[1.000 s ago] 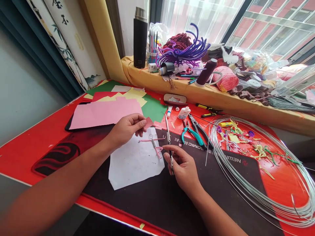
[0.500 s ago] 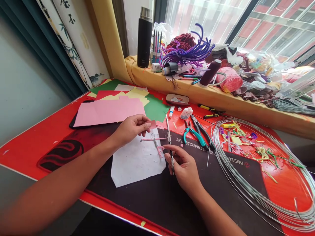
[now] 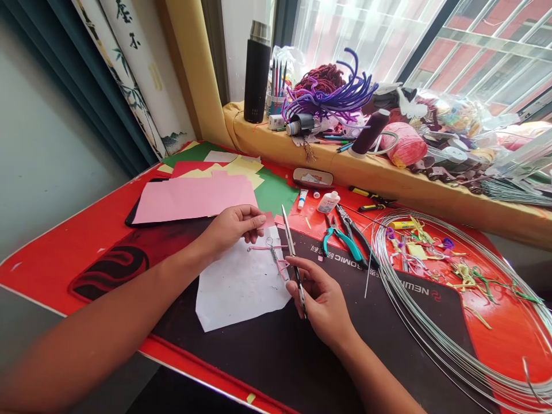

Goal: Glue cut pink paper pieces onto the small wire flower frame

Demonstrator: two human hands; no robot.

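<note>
The left hand (image 3: 233, 227) pinches a pink scrap (image 3: 268, 220) at its fingertips, the fingers closed together on the paper, though the thumb is mostly hidden; the scrap looks light and soft, so it will likely bend unless held close to the part being worked. The right hand (image 3: 321, 302) is clamped around slim scissors (image 3: 291, 247), which tilt upward with the blades together and the tips pointing away; the long blades look stiff and narrow, and the handle end, down in the hand, is the place to hold them. Between the hands, a small wire figure (image 3: 273, 253) lies on a white sheet (image 3: 237, 293), apart from both hands, with pink strips (image 3: 259, 248) across it and at its foot; it looks light and springy, its coiled stem the firmest place to take hold, while the strips seem thin and easily creased. The sheet lies on a black mat (image 3: 259, 368) atop a red table (image 3: 56, 270); teal pliers (image 3: 342, 244) lie just right of the scissors, a big wire coil (image 3: 425, 348) lies beyond them, and a stack of pink paper (image 3: 194, 199) lies beyond the left hand.
</note>
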